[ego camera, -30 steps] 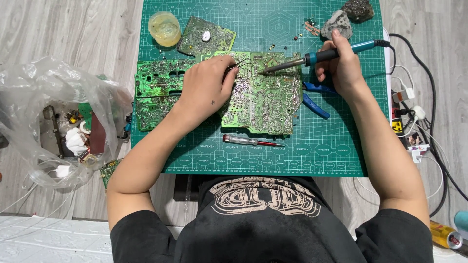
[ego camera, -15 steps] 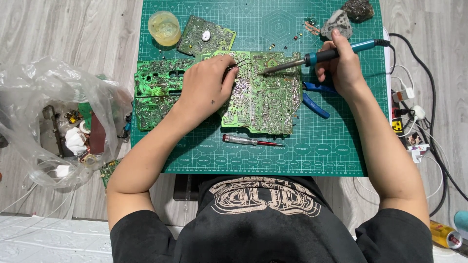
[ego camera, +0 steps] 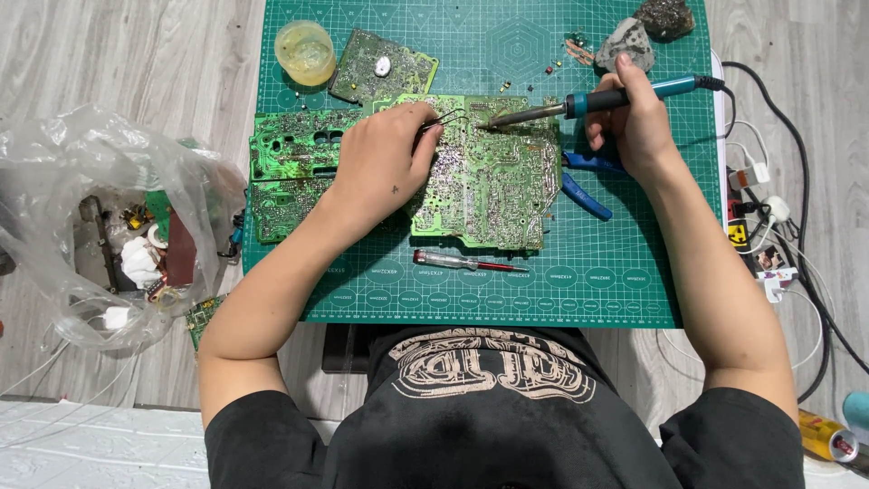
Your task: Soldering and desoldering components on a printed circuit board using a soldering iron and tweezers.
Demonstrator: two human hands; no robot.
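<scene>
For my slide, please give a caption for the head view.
Left hand holds tweezers on a circuit board; right hand applies a soldering iron.

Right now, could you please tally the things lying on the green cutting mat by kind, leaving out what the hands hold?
Circuit boards: 3, one large, one to its left, one small
Screwdrivers: 1
Blue-handled pliers: 1
Yellow round containers: 1
Rocky lumps: 2
Total: 8

Blue-handled soldering iron (ego camera: 597, 101) tip and tweezers (ego camera: 450, 119) meet on green circuit board (ego camera: 493, 186).
</scene>
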